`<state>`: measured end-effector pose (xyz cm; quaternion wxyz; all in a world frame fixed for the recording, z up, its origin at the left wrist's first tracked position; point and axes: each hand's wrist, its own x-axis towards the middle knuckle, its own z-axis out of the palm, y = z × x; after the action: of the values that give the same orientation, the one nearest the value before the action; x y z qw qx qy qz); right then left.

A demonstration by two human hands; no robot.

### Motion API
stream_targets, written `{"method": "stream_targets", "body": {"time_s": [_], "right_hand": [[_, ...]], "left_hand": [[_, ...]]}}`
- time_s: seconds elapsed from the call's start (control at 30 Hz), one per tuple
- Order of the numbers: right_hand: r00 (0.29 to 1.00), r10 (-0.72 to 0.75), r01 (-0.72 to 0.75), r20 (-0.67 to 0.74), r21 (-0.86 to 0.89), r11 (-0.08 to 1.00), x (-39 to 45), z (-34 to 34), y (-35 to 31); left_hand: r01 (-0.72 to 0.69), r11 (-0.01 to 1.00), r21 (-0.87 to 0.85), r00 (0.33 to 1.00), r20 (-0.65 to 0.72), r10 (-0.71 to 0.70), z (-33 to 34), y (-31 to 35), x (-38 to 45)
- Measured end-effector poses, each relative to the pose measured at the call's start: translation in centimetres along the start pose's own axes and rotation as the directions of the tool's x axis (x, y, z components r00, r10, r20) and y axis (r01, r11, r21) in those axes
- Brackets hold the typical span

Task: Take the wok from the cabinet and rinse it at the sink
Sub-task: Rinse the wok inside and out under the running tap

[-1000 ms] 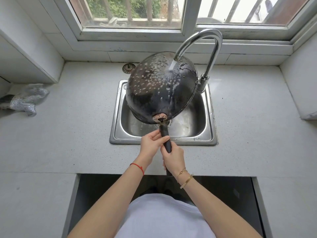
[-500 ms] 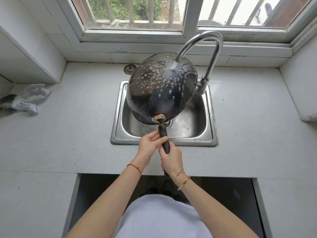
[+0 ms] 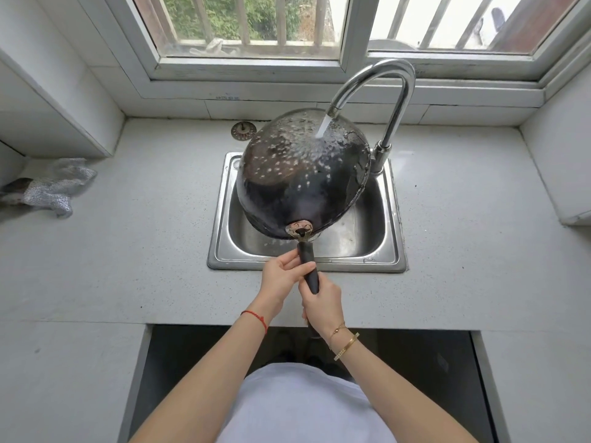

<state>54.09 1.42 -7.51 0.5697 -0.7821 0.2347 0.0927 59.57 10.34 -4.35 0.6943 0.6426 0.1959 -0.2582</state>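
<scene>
A black wok [image 3: 297, 190] hangs tilted over the steel sink [image 3: 391, 260], its rounded underside facing me and beaded with water. Water runs from the curved chrome faucet [image 3: 396, 91] onto the wok's upper right part. Both hands grip the wok's black handle [image 3: 307, 263]: my left hand [image 3: 283, 276] nearer the wok, my right hand [image 3: 323, 303] lower on the grip. The wok's inside is hidden.
A round sink strainer plug [image 3: 243, 130] lies on the counter behind the sink. A crumpled silvery cloth [image 3: 54, 188] sits at the far left. The grey counter [image 3: 128, 251] surrounds the sink, with an open dark cabinet space [image 3: 198, 362] below and a window behind.
The wok has shifted slightly under the stream, with the water now striking nearer its upper right edge. Both hands keep their hold on the handle.
</scene>
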Motion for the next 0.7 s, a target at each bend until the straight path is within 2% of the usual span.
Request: {"method": "stream_targets", "body": {"time_s": [0.7], "right_hand": [[1.0,-0.023,0.023,0.004,-0.003,1.0,-0.58,-0.05,0.18]], "left_hand": [[-0.001,1.0,0.017,1.0,-0.005,0.001,0.03,-0.47,-0.32]]}}
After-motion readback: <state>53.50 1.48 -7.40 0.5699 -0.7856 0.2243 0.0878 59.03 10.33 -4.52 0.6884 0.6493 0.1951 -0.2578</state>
